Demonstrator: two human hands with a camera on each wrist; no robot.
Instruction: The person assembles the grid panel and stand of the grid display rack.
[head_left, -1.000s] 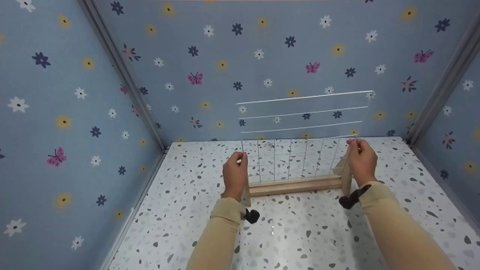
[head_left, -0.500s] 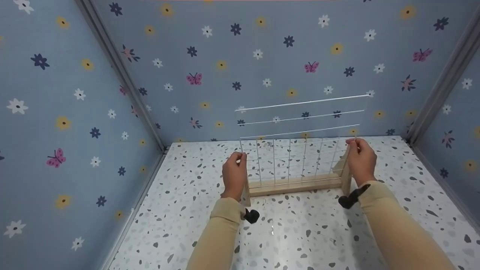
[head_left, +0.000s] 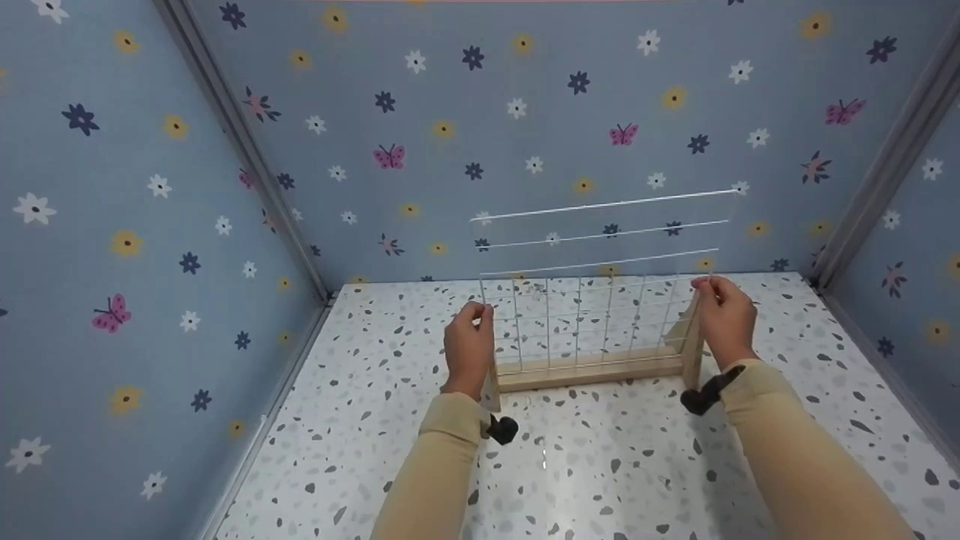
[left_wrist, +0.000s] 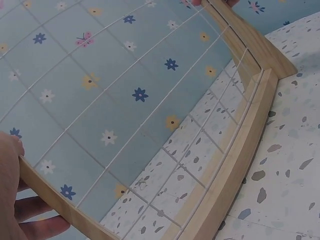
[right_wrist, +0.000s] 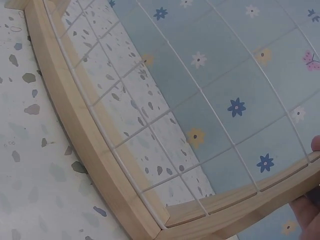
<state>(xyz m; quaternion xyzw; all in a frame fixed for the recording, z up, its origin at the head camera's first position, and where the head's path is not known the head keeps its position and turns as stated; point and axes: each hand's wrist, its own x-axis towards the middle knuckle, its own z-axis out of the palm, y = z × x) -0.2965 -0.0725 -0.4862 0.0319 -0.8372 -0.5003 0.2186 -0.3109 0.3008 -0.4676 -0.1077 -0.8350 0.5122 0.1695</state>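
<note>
A white wire grid panel (head_left: 600,205) stands between the two side posts of a pale wooden stand, its top leaning toward the back wall. The stand's crossbar (head_left: 592,377) runs low between the posts, and the grid's lowest wire lies along it. My left hand (head_left: 469,349) grips the upper end of the left post, thumb and fingertips at the grid's edge. On the other side, my right hand (head_left: 726,319) pinches the top of the right post. In the right wrist view, the grid's edge sits along a slot in the side post (right_wrist: 250,205).
The stand rests on a white speckled tabletop (head_left: 360,420). Behind it rises a blue flowered back wall (head_left: 525,90), with a similar left side wall (head_left: 90,262) and another panel at the right. Grey corner rails (head_left: 240,142) join them.
The wire grid has slid down between the posts, so its top wire sits lower and its lowest wire is at the crossbar. Both hands have stayed almost in place.
</note>
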